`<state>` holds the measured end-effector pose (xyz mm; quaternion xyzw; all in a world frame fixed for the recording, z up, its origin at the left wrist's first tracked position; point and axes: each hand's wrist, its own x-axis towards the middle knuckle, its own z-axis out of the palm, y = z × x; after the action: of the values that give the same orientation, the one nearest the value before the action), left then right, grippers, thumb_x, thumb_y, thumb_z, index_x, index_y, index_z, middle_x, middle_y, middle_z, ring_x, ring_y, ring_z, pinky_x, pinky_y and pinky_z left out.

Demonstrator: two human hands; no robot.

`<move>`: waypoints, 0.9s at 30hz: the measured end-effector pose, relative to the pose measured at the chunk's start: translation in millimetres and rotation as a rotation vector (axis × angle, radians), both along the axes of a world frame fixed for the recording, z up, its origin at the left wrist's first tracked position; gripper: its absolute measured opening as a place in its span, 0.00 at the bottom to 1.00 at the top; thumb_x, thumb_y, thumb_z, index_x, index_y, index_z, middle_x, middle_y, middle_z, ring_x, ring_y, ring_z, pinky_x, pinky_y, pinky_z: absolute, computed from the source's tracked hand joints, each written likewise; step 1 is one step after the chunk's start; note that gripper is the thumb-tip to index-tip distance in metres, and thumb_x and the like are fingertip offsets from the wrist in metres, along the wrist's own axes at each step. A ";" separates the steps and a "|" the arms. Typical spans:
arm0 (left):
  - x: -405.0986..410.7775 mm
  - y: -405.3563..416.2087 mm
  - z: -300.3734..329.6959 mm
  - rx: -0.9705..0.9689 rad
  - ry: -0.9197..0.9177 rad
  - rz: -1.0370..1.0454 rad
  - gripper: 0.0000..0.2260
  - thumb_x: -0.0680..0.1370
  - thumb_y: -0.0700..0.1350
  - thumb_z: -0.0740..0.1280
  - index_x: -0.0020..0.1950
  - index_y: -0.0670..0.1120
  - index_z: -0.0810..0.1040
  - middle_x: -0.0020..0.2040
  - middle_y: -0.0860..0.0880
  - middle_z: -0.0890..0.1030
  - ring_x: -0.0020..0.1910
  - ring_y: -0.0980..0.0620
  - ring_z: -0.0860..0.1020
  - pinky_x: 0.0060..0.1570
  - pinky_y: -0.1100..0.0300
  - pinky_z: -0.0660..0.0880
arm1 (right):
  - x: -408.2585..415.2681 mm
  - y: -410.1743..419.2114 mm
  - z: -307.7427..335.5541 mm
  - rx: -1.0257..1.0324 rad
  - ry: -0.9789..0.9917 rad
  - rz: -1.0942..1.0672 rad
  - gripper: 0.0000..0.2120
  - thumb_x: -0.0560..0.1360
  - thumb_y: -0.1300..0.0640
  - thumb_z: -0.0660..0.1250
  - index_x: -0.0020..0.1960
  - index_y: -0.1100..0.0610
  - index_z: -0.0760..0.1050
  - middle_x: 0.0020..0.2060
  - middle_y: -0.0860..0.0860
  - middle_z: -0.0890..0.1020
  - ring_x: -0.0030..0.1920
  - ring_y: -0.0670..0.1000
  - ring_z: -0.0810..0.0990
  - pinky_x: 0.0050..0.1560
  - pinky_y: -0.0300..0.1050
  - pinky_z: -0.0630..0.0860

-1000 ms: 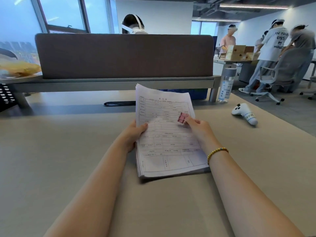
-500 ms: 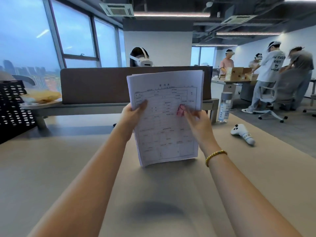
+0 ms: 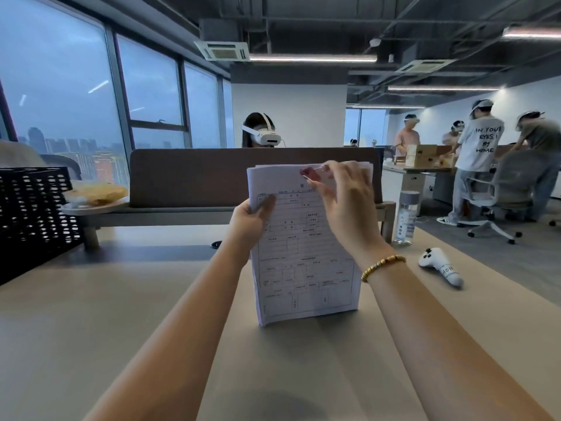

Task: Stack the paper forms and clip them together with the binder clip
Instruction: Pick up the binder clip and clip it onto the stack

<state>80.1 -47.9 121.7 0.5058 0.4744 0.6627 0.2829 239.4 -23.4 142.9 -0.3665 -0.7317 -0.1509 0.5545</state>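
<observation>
A stack of white paper forms (image 3: 303,262) stands upright on its bottom edge on the beige desk (image 3: 91,329). My left hand (image 3: 250,221) grips the stack's left edge, thumb on the front sheet. My right hand (image 3: 344,202) is raised at the stack's top edge and pinches a small pink binder clip (image 3: 309,174) with metal wire handles. The clip is at the top of the sheets, blurred; I cannot tell whether its jaws are over the paper.
A white controller (image 3: 441,267) lies on the desk at right, with a clear water bottle (image 3: 405,218) behind it. A black mesh basket (image 3: 33,217) stands at left. A brown divider panel (image 3: 194,174) runs across the back. People stand at right.
The stack went from lying tilted on the desk to standing upright. My right hand carried the pink clip from the middle of the page up to its top edge.
</observation>
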 end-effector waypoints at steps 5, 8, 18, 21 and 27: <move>-6.4 0.7 12.9 0.039 -0.007 -0.004 0.06 0.78 0.47 0.63 0.46 0.45 0.75 0.39 0.50 0.78 0.38 0.53 0.78 0.35 0.62 0.76 | -14.5 -7.4 45.6 0.005 -0.290 0.099 0.20 0.76 0.54 0.64 0.62 0.66 0.72 0.53 0.59 0.79 0.50 0.56 0.80 0.50 0.43 0.78; -7.3 2.5 14.2 0.033 -0.011 0.000 0.05 0.78 0.46 0.63 0.47 0.44 0.74 0.39 0.51 0.78 0.37 0.54 0.77 0.35 0.62 0.76 | -18.8 -8.6 60.9 0.011 -0.415 0.065 0.17 0.77 0.54 0.63 0.59 0.66 0.73 0.53 0.59 0.78 0.50 0.57 0.80 0.50 0.45 0.79; -8.4 6.5 10.8 0.053 -0.040 -0.010 0.06 0.78 0.46 0.63 0.41 0.49 0.75 0.39 0.51 0.79 0.37 0.52 0.78 0.39 0.59 0.78 | -21.8 -9.6 81.5 0.003 -0.495 0.028 0.15 0.77 0.58 0.63 0.60 0.66 0.75 0.54 0.60 0.80 0.52 0.57 0.80 0.46 0.35 0.67; -9.6 7.8 11.2 0.047 -0.052 -0.019 0.04 0.78 0.46 0.63 0.44 0.48 0.75 0.40 0.50 0.79 0.38 0.52 0.78 0.43 0.57 0.78 | -26.2 -8.8 85.9 -0.026 -0.527 0.027 0.13 0.78 0.58 0.63 0.56 0.66 0.76 0.51 0.60 0.80 0.48 0.55 0.78 0.44 0.36 0.66; -13.8 7.5 12.0 0.041 -0.034 -0.051 0.06 0.78 0.45 0.62 0.51 0.44 0.75 0.41 0.51 0.80 0.39 0.54 0.78 0.39 0.62 0.78 | -35.0 -3.1 101.7 -0.159 -0.636 0.025 0.11 0.77 0.57 0.64 0.49 0.66 0.77 0.44 0.55 0.80 0.39 0.48 0.70 0.41 0.39 0.66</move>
<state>66.3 -40.4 133.7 0.5120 0.4426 0.6734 0.2974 204.4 -26.5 244.6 -0.3341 -0.8822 -0.1935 0.2696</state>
